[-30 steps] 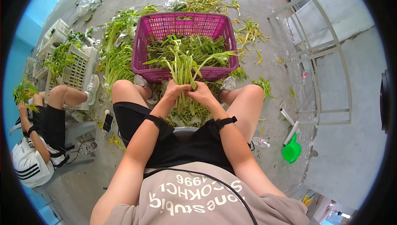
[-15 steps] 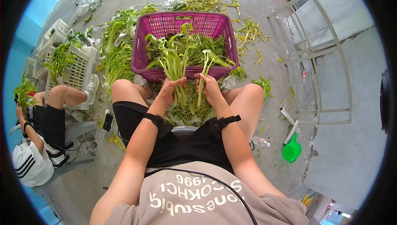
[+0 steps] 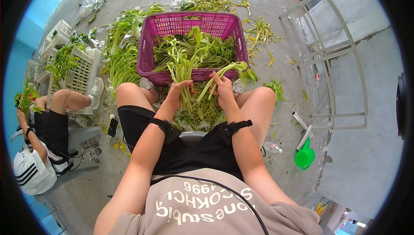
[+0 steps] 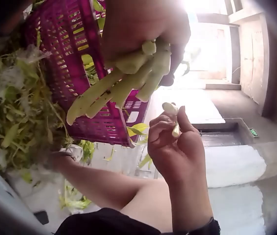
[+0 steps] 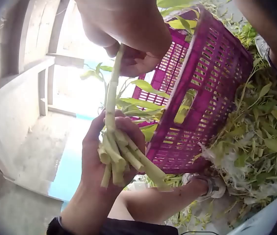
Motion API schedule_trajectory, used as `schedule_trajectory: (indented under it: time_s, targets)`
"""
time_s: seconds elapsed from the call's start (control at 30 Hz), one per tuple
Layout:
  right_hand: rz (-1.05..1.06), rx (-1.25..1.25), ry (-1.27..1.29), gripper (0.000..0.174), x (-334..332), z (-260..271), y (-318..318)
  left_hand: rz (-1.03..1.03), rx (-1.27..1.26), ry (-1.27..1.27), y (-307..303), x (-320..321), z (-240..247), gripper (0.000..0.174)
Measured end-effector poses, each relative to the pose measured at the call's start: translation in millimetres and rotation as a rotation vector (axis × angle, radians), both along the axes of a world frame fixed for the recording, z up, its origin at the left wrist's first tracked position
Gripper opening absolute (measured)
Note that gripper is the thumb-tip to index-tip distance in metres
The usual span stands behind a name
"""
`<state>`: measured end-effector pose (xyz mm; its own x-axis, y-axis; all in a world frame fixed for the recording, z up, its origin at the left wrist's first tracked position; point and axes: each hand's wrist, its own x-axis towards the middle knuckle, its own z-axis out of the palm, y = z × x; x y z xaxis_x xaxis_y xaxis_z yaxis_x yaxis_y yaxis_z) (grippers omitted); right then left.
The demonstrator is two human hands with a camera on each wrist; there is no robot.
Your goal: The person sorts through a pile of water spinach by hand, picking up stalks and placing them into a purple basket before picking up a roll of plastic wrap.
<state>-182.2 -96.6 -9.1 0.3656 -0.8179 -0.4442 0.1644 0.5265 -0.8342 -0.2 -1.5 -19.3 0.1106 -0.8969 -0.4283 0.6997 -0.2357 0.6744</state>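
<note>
My left hand [image 3: 176, 93] grips a bunch of leafy green vegetable stalks [image 3: 184, 64], leaves pointing away from me. Thick, pale cut ends of the bunch [image 5: 121, 156] stick out below the fist in the right wrist view. A little to the right, my right hand [image 3: 223, 91] pinches a separate stalk [image 3: 233, 67] between thumb and fingers, its leafy top leaning right. Just beyond both hands stands a purple plastic crate [image 3: 146, 41], holding a heap of similar greens [image 3: 215, 49]. Between my legs lies a pile of trimmed leaves and stems [image 3: 198, 116].
More greens [image 3: 120, 62] lie on the floor left of the crate, and yellowed scraps [image 3: 261, 34] to its right. Another person [image 3: 36, 157] sits at left beside pale crates [image 3: 88, 69]. A green scoop [image 3: 304, 155], a bottle [image 3: 272, 148] and a metal frame [image 3: 340, 47] are at right.
My hands were together at the bunch one second ago. The right hand has since moved away to the right with a stalk, which now tilts further right. The left hand keeps the bunch.
</note>
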Motion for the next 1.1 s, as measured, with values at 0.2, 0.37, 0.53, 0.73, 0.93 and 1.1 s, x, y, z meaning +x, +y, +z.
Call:
schedule_trajectory:
  time_s: [0.2,0.37,0.53,0.73,0.93,1.1]
  targets:
    - [-0.151,-0.044,-0.066,0.029,1,4,0,-0.022,0.013,-0.129,0,-11,10,0.019]
    - [-0.200,-0.039,-0.146,0.028,-1,4,-2,-0.024,-0.007,-0.158,-1,-11,12,0.022]
    - [-0.214,-0.047,-0.163,0.027,-1,1,-2,-0.048,0.023,-0.225,0,-13,9,0.031]
    - [-0.262,-0.091,-0.161,0.027,-1,-3,-3,-0.057,-0.007,-0.274,0,-14,9,0.027]
    - [-0.253,-0.120,-0.115,0.025,1,-1,-2,-0.078,0.023,-0.280,-1,-16,9,0.025]
    - [-0.234,-0.138,-0.110,0.025,1,2,0,-0.051,0.014,-0.279,-1,-18,9,0.025]
